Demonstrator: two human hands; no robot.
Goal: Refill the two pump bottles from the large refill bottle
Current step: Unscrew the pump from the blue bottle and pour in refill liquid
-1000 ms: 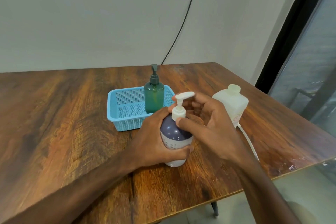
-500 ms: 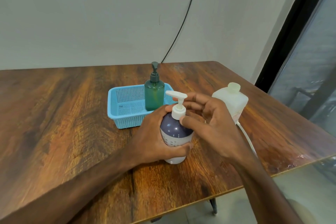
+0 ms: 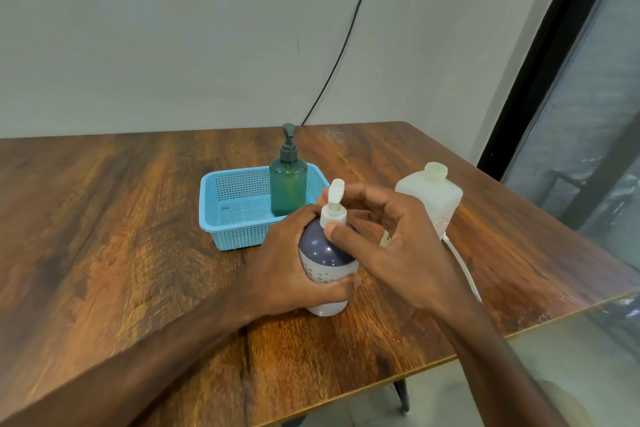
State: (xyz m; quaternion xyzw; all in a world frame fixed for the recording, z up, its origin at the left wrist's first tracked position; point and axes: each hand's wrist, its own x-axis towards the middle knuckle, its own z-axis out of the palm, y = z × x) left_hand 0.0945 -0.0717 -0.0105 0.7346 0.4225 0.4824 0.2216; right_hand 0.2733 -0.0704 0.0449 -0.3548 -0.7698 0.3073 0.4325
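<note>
A purple and white pump bottle (image 3: 323, 253) stands on the wooden table (image 3: 121, 236) near its front. My left hand (image 3: 294, 267) wraps around the bottle's body. My right hand (image 3: 391, 246) pinches the white pump collar (image 3: 333, 213) between thumb and fingers, and the pump's spout points away from me. A green pump bottle (image 3: 288, 189) with a dark pump stands upright in the blue basket (image 3: 239, 215). The large translucent refill bottle (image 3: 431, 196) with its cap on stands to the right, behind my right hand.
A white cord (image 3: 464, 267) runs along the table from the refill bottle toward the right front edge. A black cable (image 3: 346, 35) hangs down the wall behind the table. A glass door (image 3: 588, 114) is at the right.
The white pump head has turned: its spout pointed right, then left, and now points away from me. My right hand's fingers have shifted around the collar. The left hand keeps its hold.
</note>
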